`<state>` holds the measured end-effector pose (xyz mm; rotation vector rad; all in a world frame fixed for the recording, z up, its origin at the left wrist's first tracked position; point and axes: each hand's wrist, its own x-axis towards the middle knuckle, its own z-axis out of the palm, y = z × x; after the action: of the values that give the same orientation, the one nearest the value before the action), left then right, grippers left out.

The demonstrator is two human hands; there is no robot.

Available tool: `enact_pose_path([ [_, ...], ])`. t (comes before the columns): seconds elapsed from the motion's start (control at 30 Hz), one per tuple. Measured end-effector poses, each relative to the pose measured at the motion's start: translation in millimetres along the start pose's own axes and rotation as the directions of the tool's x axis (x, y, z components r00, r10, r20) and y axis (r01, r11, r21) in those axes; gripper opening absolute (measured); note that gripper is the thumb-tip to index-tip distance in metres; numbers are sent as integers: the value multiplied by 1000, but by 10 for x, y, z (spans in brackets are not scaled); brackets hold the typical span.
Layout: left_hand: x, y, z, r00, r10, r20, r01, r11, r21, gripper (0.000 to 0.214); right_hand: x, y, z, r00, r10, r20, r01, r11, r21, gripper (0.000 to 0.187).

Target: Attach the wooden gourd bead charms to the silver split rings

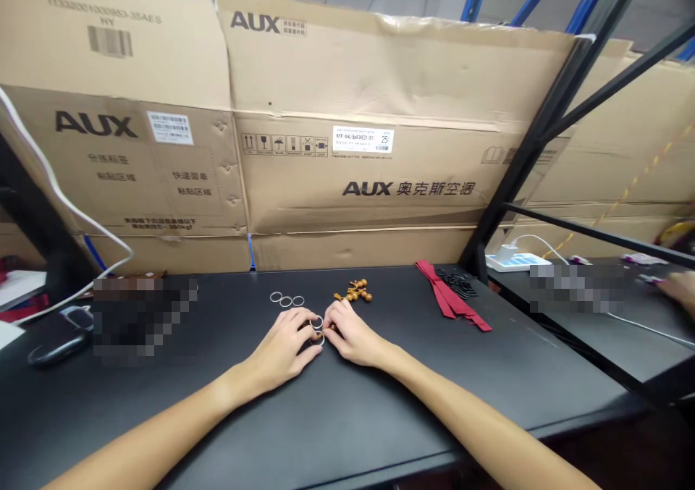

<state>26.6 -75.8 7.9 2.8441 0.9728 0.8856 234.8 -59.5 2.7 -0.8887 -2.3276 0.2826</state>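
My left hand is closed at the middle of the black table, its fingertips pinching around silver metal rings. A small brown wooden bead shows by those fingertips. Facing it, my right hand is closed too, thumb and fingers pinched beside the rings; a bit of brown bead peeks out there, mostly hidden by the fingers. Just beyond the right hand lies a small pile of wooden bead pendants. Behind the left hand, several loose silver rings lie flat in a cluster.
Dark red ribbon strips and a bundle of black cords lie at the right. Black glasses rest at the left under a white cable. Cardboard panels wall the back. A person's hand shows far right.
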Motion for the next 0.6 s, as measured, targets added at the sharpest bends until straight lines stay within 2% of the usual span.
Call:
enact_pose_path([
  [0.17,6,16,-8,1000,6,-4,-6,1000,1,13,-4,-44,70,999,28,-44,-25,998,52,8],
  [0.33,-6,33,-7,1000,-25,-5,24,999,-27,11,2,-53,81,992,105,-68,-97,989,111,10],
  [0.5,-14,39,7,999,-40,-25,40,999,1,13,23,-77,57,978,204,-51,-191,962,196,15],
  [0.6,-11,33,8,999,-29,-30,29,999,17,10,27,-82,53,975,219,-21,-208,947,246,19],
])
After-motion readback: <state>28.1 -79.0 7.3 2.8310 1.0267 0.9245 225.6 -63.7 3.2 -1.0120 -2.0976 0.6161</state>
